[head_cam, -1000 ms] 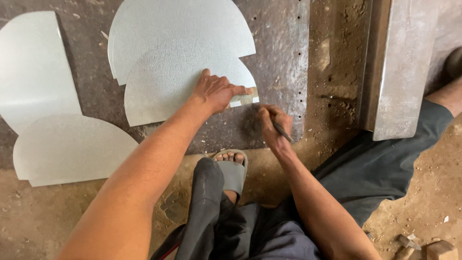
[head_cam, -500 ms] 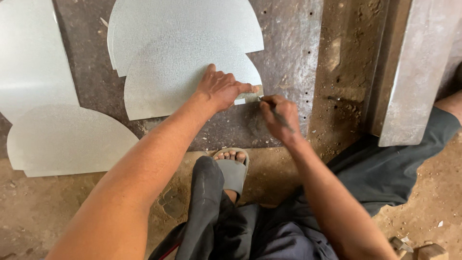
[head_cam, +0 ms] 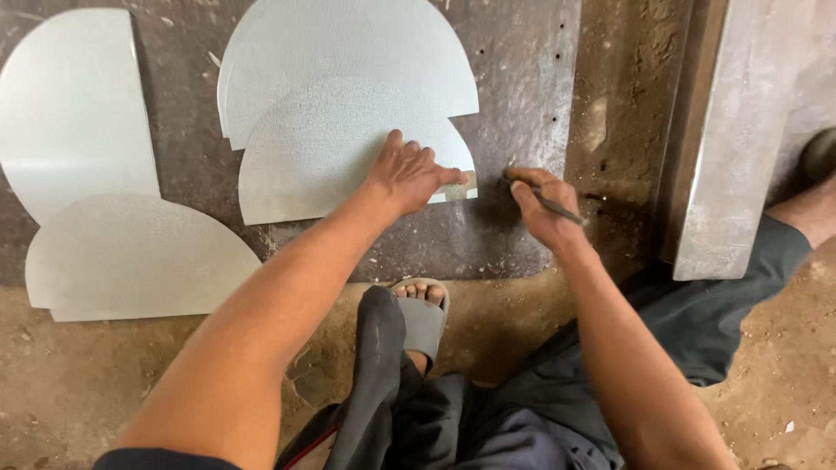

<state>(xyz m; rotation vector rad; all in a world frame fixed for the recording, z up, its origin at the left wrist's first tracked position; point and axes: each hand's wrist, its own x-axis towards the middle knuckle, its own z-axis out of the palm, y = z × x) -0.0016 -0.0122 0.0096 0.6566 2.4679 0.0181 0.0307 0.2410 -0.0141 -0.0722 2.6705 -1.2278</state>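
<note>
Two hands work at one corner of sheet metal. My left hand [head_cam: 409, 174] lies flat, fingers spread, pressing down on the lower half-round sheet [head_cam: 331, 157], which rests on the dark steel plate [head_cam: 522, 78] and overlaps the edge of a larger half-round sheet [head_cam: 348, 52] at its 12 o'clock side; it pins the sheet rather than clasping anything. My right hand [head_cam: 540, 209], at 3 o'clock from the left, is closed around a thin dark scriber [head_cam: 557, 209], whose tip points toward the sheet's lower right corner, just beside a small tan piece [head_cam: 468, 181] lying under my left fingertips. Whether the tip touches metal I cannot tell. Two further cut sheets [head_cam: 104, 200] lie well apart at 9 o'clock, a grey steel beam [head_cam: 740, 139] lies at 3 o'clock, and my sandalled foot [head_cam: 422, 313] sits at 6 o'clock, just off the plate. Risks, as I judge them: the pinned sheet may slide over the sheet beneath it if my pressure eases, so that any mark lands off line; the scriber may skid on the smooth surface toward my left fingertips, which lie close to its tip; the cut edges look sharp enough to nick a sliding palm.
</note>
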